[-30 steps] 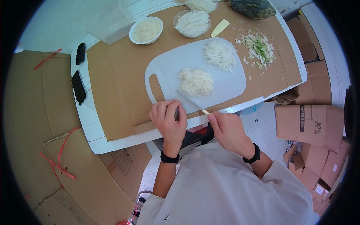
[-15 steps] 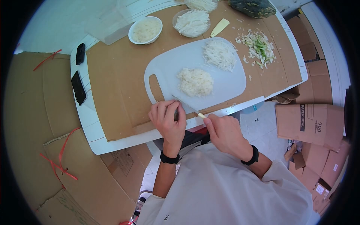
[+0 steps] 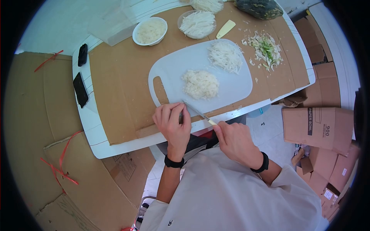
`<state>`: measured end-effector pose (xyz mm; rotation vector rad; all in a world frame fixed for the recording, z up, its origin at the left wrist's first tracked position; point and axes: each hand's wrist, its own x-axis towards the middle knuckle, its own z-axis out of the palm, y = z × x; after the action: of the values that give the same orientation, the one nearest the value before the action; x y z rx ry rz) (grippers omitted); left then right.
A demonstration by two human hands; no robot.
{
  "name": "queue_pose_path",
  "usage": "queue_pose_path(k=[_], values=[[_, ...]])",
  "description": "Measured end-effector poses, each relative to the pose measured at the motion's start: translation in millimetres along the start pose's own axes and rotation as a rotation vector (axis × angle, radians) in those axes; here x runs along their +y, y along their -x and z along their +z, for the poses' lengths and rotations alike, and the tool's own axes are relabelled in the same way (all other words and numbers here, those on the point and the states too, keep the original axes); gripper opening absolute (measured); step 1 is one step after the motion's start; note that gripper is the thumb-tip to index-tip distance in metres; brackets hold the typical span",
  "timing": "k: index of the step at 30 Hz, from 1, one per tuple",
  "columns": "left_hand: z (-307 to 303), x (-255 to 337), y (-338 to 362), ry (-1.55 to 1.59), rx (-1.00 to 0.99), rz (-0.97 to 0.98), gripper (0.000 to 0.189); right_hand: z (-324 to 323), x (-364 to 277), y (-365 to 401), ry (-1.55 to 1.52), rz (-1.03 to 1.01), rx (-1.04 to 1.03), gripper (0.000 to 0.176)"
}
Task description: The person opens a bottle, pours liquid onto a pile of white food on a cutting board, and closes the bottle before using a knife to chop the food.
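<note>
My right hand point(image 3: 239, 143) is wrapped round the pale yellow handle of a knife point(image 3: 199, 112), its blade pointing up and left across the near edge of a white cutting board point(image 3: 169, 71). Close to the knife tip, my left hand point(image 3: 173, 125) is closed with bent fingers; a small dark greyish thing shows between thumb and fingers, too hidden to name. On the board lie a pile of finely chopped white vegetable point(image 3: 201, 84) and, farther right, a heap of white shreds point(image 3: 226, 57).
Behind the board stand a white bowl of chopped pieces point(image 3: 150, 31), a clear bowl of shreds point(image 3: 197, 25) and a pale yellow peeler-like tool point(image 3: 226, 29). Peelings point(image 3: 266, 49) and a dark green squash point(image 3: 260, 8) lie right. A phone point(image 3: 80, 90) rests at the left edge.
My right hand has shifted slightly right and down, drawing the knife away from my left hand, so more blade shows. My left hand has stayed in place.
</note>
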<state>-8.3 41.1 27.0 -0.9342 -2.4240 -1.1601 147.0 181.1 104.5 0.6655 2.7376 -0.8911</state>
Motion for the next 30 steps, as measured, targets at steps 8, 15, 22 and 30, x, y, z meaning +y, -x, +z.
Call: queue_pose_path(k=[8,15,22,30], values=[[-1,0,1,0.008,0.0,0.002,0.018,-14,5,-4,-0.15,0.042,0.029,0.043],[-3,-1,1,0.017,-0.015,0.007,0.017,-12,2,-6,-0.2,0.006,0.036,0.043],[-1,-2,3,0.032,-0.01,-0.013,0.017,-2,1,-13,-0.184,-0.029,0.039,0.04],[-1,-3,4,0.026,-0.014,-0.013,0.016,0,-2,-15,-0.069,-0.04,0.028,0.041]])
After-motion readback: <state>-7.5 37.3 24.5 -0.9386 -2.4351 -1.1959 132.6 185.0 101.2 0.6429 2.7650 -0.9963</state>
